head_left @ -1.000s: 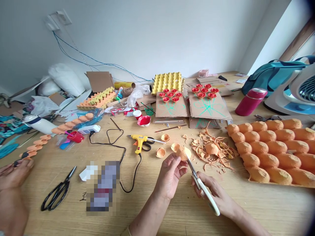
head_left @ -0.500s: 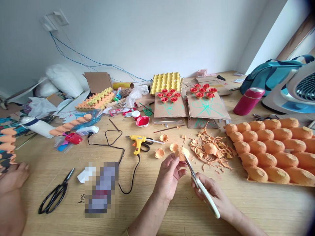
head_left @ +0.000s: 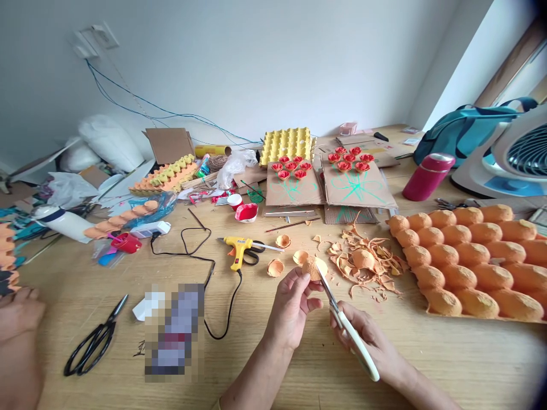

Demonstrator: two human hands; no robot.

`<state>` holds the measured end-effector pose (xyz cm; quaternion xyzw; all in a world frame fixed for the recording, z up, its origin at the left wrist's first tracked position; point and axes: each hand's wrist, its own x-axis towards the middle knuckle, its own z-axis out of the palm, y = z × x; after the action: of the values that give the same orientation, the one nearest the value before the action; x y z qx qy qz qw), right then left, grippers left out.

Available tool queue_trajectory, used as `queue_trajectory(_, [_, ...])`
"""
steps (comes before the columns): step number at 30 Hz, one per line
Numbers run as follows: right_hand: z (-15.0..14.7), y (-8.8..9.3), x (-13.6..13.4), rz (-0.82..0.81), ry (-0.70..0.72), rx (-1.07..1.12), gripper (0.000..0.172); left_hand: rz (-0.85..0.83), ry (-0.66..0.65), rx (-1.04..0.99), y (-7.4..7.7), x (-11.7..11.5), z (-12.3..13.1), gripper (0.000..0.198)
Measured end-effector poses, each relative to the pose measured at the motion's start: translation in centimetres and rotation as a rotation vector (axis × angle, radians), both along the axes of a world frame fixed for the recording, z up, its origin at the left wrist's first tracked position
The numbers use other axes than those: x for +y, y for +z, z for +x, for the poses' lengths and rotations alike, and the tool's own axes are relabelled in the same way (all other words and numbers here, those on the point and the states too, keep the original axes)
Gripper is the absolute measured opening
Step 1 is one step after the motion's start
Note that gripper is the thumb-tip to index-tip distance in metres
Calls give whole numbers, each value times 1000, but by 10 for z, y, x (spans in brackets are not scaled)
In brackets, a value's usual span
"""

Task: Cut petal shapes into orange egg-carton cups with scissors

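Observation:
Between thumb and fingers, my left hand (head_left: 294, 302) pinches an orange egg-carton cup (head_left: 313, 269). My right hand (head_left: 363, 330) is closed on white-handled scissors (head_left: 352, 341), whose blades meet the cup's right side. How far the blades are apart is hard to make out. Just beyond my left hand lie trimmed carton cups (head_left: 276, 267), with scalloped edges. A heap of orange carton scraps (head_left: 376, 267) lies beyond my right hand, with another cup (head_left: 363, 259) among them.
A large orange egg tray (head_left: 465, 279) lies at right. Left of my hands are a yellow glue gun (head_left: 240, 250) with its cord and black scissors (head_left: 98, 341). Cardboard with red flowers (head_left: 354, 188) stands behind. Another person's hand (head_left: 21, 313) rests at far left.
The view has shifted slightly, moving most things a little left in the picture. My hands keep nearly the same hold on the cup and scissors. The other person's carton piece at far left has moved left.

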<state>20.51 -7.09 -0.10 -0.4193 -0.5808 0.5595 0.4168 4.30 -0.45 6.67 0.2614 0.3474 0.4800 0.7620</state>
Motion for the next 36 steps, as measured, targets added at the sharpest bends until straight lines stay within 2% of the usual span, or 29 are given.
queue_trajectory(18, [-1,0,0,4,11,-33,39,78,3,67,4,-3,-1,23])
queue_trajectory(29, [-6,4,-1,19,-37,-41,42,41,25,61,4,-2,0,27])
queue_trajectory(36, [-10,1,-3,11,-65,-19,43,25,36,54,0,0,1,27])
